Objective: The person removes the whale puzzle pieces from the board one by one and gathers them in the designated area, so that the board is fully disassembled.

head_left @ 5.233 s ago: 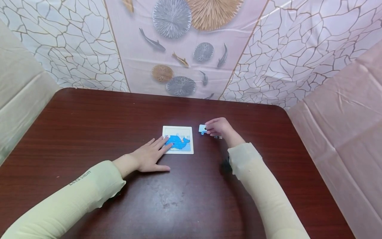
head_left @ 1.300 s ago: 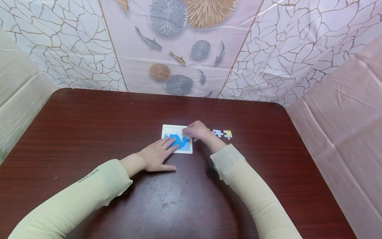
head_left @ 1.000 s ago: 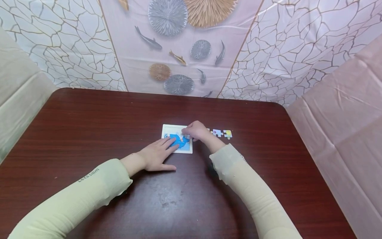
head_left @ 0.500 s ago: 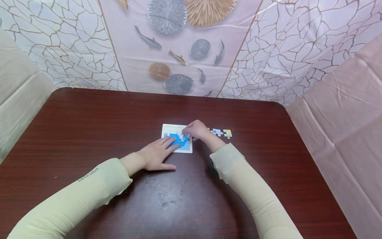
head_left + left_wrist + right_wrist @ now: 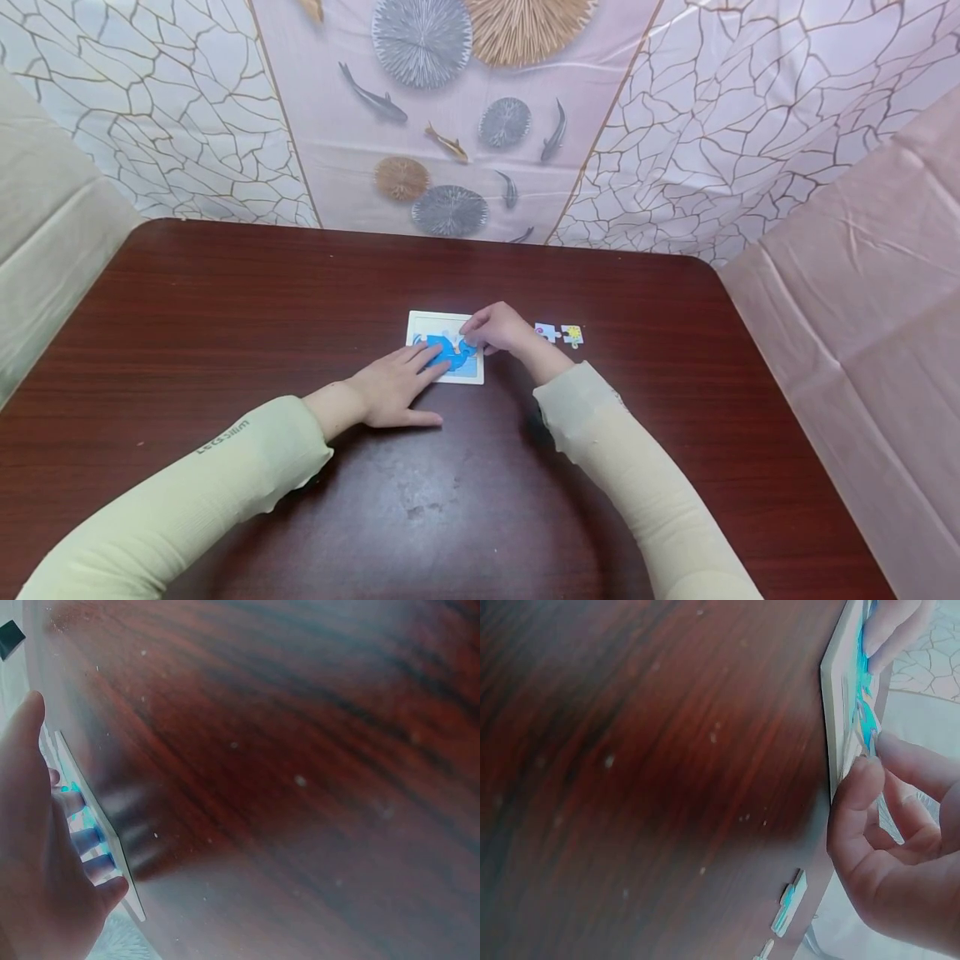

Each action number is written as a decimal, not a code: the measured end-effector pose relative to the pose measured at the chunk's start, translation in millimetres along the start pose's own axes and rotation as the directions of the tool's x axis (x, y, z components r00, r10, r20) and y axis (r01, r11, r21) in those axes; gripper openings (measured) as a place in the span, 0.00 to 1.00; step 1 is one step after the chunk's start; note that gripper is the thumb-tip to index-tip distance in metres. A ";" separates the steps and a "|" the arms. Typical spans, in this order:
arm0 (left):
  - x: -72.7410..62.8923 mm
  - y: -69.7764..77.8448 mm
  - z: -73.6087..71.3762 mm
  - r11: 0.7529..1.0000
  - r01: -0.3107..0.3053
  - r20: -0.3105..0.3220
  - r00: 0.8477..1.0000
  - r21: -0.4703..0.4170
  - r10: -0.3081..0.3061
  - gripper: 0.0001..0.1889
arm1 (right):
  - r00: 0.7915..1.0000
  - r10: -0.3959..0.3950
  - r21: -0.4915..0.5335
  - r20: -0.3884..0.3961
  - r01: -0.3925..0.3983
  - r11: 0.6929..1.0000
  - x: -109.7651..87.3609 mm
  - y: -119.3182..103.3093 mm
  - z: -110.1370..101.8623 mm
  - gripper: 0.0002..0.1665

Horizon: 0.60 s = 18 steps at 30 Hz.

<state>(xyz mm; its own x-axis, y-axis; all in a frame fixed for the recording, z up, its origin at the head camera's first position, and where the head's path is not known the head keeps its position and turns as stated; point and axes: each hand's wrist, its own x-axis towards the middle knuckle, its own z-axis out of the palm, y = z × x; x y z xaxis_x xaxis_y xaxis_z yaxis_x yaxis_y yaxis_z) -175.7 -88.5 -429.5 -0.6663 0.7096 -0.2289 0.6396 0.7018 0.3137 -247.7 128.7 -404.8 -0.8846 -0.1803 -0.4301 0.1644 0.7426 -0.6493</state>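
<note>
A white-framed jigsaw puzzle (image 5: 444,315) with a blue whale picture lies flat on the table in the head view. My left hand (image 5: 390,390) rests on its left part, fingers spread and straight, thumb out over the tabletop. At the puzzle's right side is my right hand (image 5: 501,329), bent over the whale's tail. The right wrist view shows its thumb and index finger pinching a blue puzzle piece (image 5: 869,736), which is tilted against the frame. Fingers hide most of that piece in the head view.
Two loose puzzle pieces lie right of the right hand: a pale one with a pink curl (image 5: 545,332) and one with a yellow sun (image 5: 572,335). The dark red-brown table (image 5: 262,292) reaches back to a patterned cloth (image 5: 450,142).
Over five seconds my right hand has come left from the loose pieces to the puzzle. During the last half second it shifts slightly right. My left hand stays on the puzzle.
</note>
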 end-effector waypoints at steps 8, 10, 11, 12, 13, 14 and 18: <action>0.8 -0.2 1.0 1.000 0.001 -0.001 1.000 0.000 -0.001 0.45 | 1.000 -0.008 0.074 0.016 0.007 0.997 0.4 4.2 -1.7 0.14; 1.3 0.0 1.4 1.000 0.005 0.002 1.000 -0.003 -0.005 0.45 | 1.000 0.004 0.109 0.007 -0.004 0.994 1.2 5.8 -1.9 0.15; 1.2 0.0 1.5 1.000 0.006 0.001 1.000 -0.001 -0.006 0.45 | 1.000 0.009 0.129 0.002 -0.009 0.992 1.6 6.7 -2.3 0.16; 1.3 -0.1 1.5 1.000 0.006 0.001 1.000 -0.001 -0.006 0.45 | 1.000 0.015 0.153 0.001 -0.015 0.988 1.4 7.4 -3.0 0.16; 1.5 0.0 1.5 1.000 0.007 0.003 1.000 -0.004 -0.007 0.45 | 1.000 0.023 0.176 0.002 -0.023 0.984 1.2 8.1 -4.1 0.17; 1.8 0.3 1.5 1.000 0.008 0.005 1.000 -0.007 -0.008 0.45 | 1.000 0.031 0.197 0.005 -0.031 0.980 0.7 8.5 -5.6 0.18; 1.8 0.5 0.7 1.000 0.008 0.012 1.000 -0.020 -0.007 0.45 | 0.999 0.031 0.267 0.029 -0.038 0.963 -0.4 11.4 -12.7 0.20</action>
<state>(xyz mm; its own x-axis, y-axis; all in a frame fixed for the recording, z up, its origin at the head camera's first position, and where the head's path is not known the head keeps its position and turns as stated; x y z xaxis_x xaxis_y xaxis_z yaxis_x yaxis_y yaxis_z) -176.3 -86.8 -430.3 -0.6662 0.7052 -0.2427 0.6267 0.7058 0.3303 -251.0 145.4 -404.0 -0.8662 -0.1752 -0.4680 0.3082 0.5497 -0.7764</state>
